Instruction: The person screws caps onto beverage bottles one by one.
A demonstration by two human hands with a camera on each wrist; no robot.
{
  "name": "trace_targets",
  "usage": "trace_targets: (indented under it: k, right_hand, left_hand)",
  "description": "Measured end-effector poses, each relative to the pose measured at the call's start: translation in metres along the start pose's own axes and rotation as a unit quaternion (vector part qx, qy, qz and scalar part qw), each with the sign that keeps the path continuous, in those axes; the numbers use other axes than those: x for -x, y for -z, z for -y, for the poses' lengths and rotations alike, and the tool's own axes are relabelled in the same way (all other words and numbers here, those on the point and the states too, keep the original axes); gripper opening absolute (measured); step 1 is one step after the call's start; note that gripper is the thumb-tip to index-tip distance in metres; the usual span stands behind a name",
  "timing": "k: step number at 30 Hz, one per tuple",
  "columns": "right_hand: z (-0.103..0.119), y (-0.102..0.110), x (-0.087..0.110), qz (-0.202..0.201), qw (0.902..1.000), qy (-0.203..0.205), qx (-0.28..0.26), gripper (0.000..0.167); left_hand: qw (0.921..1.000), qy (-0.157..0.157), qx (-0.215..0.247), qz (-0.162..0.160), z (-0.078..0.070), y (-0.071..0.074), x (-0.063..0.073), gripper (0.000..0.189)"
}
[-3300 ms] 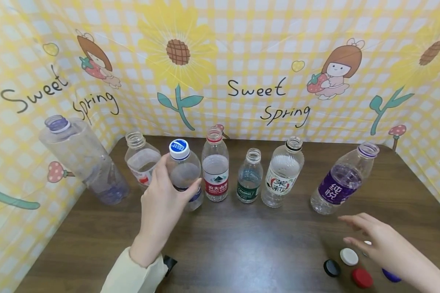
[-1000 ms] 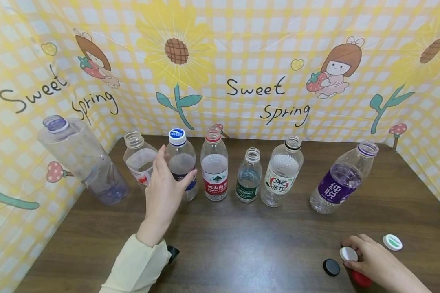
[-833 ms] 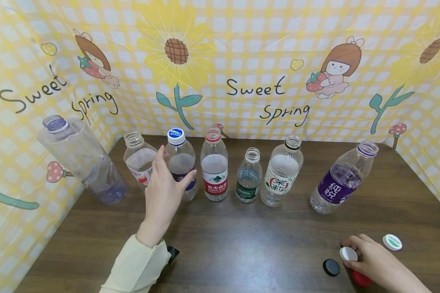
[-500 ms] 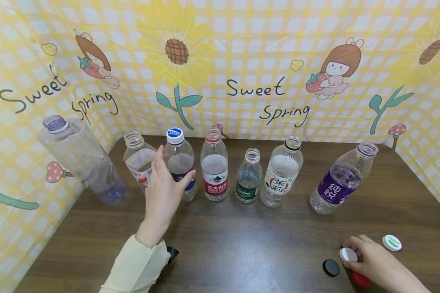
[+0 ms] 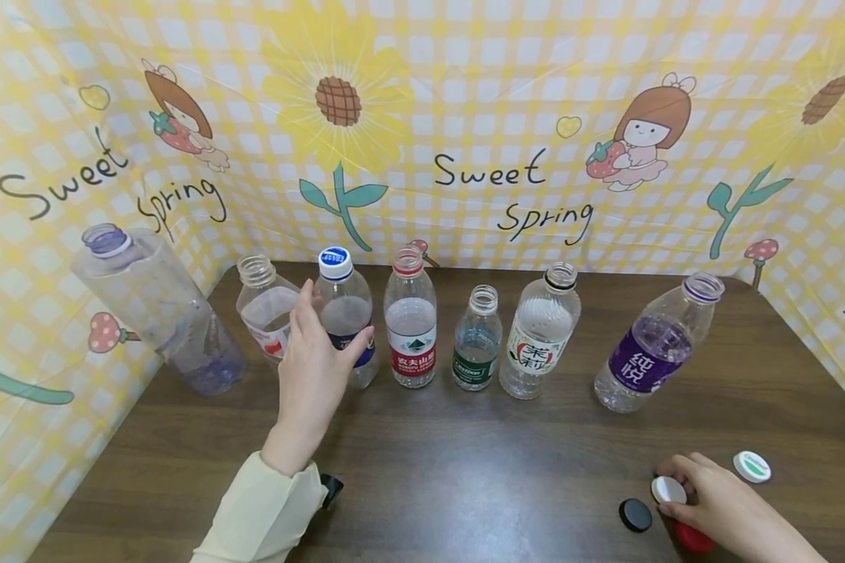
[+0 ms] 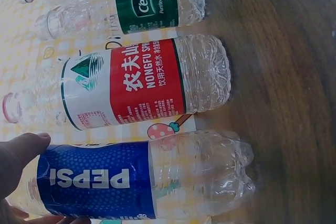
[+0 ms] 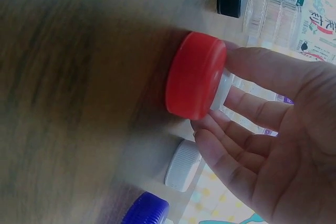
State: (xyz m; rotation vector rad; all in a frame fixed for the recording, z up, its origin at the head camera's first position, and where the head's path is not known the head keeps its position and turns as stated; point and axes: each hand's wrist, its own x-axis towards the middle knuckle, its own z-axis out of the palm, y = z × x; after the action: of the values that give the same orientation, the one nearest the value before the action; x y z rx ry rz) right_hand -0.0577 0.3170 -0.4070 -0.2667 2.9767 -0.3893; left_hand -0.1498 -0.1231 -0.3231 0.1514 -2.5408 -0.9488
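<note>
My left hand (image 5: 313, 367) grips an upright Pepsi bottle (image 5: 346, 311), thumb on its right side; a white cap with a blue top (image 5: 335, 263) sits on its neck. The blue Pepsi label (image 6: 94, 182) shows in the left wrist view. At the lower right, my right hand (image 5: 721, 500) pinches a plain white cap (image 5: 669, 489) between thumb and fingers at the tabletop. A red cap (image 7: 195, 75) lies directly in front of it in the right wrist view. Beside these are a black cap (image 5: 636, 514) and a white cap with green print (image 5: 752, 466).
Uncapped bottles stand along the back: a large clear one (image 5: 176, 313), a red-labelled one (image 5: 411, 328), a small green-labelled one (image 5: 476, 344), a tea bottle (image 5: 538, 336) and a purple-labelled one (image 5: 651, 352). A blue cap (image 7: 147, 211) lies near the right hand. A patterned cloth (image 5: 493, 94) hangs behind.
Over three seconds, the Pepsi bottle has shifted slightly back and left with my left hand. My right hand has come down onto the plain white cap. In the last second almost nothing moves.
</note>
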Motion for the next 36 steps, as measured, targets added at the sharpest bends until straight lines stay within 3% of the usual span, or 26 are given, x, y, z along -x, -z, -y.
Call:
trace_targets:
  k: [9,23,30,36]
  right_hand:
    - [-0.0023,0.0005,-0.0030,0.025,0.9994,-0.021,-0.001,0.027]
    - [0.0005,0.0006,0.0011,-0.027,0.9996,0.011,0.001,0.026]
    - [0.0030,0.0036,-0.0005,0.009,0.9999,-0.008,0.003,0.026]
    - [0.0051,0.0050,-0.0025,0.028,0.9994,-0.019,-0.002,0.026]
  left_hand:
    - [0.9997,-0.014,-0.008,-0.020,-0.0014,-0.0010,0.0005,0.092]
    - [0.9977,-0.033,-0.017,-0.058,-0.0017,-0.0029,0.0022,0.093]
    - [0.9965,-0.047,-0.016,-0.068,-0.0029,-0.0023,0.0061,0.093]
    - [0.9920,-0.067,-0.025,-0.104,-0.0037,-0.0012,0.0081,0.092]
